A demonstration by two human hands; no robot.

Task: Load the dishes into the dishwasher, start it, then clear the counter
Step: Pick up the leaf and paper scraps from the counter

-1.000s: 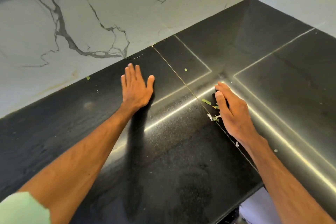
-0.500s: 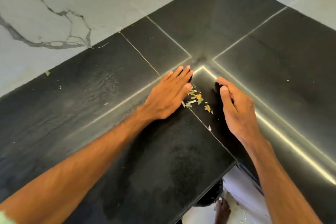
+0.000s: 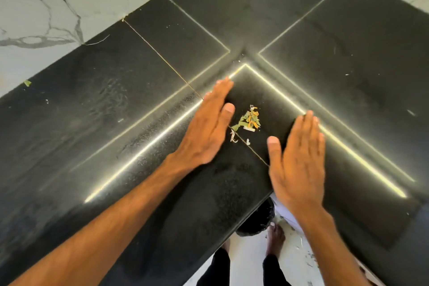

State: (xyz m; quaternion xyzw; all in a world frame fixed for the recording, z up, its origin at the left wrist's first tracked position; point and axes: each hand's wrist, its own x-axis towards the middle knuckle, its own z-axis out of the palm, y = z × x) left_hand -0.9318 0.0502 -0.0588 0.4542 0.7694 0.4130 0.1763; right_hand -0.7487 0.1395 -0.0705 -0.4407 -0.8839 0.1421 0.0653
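Observation:
A small heap of green, orange and white food scraps (image 3: 248, 121) lies on the black stone counter (image 3: 120, 109) near its inner corner. My left hand (image 3: 206, 130) is flat with straight fingers, its edge on the counter just left of the heap. My right hand (image 3: 299, 160) is flat too, fingers straight, a little to the right of the heap and nearer the counter's front edge. Neither hand holds anything. No dishes and no dishwasher are in view.
White marble wall (image 3: 46, 7) backs the counter on the left and far right. A green scrap (image 3: 27, 83) lies by the left wall. Below the counter's inner corner I see the pale floor (image 3: 246, 253), my bare foot (image 3: 275, 237) and a dark round object (image 3: 255, 220).
My left hand has swept right across the counter, pushing scraps into one heap. My right hand has drawn back towards the front edge. The view has tilted downward.

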